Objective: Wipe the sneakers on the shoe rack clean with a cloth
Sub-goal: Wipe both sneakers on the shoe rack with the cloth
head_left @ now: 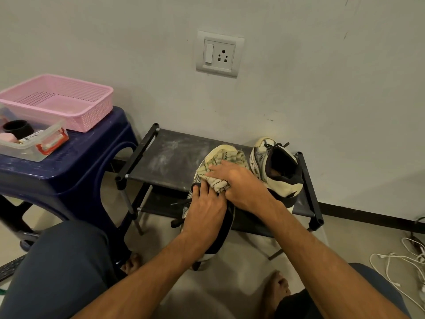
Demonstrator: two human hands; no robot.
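Note:
A cream and black sneaker [226, 229] lies toe-away across the front edge of the black shoe rack [165, 155], its heel hanging over the floor. My left hand [204, 208] grips it at the laces. My right hand [239, 183] presses a cream cloth with green stripes [218, 166] onto the sneaker's toe area. A second sneaker [276, 166] of the same kind stands on the rack's right side, heel toward me, touched by neither hand.
A dark blue plastic stool [69, 171] stands left of the rack, carrying a pink basket [57, 100] and a clear lidded box [34, 139]. A wall socket [219, 54] is above the rack. White cables [400, 268] lie on the floor at right. My knees and bare feet are below.

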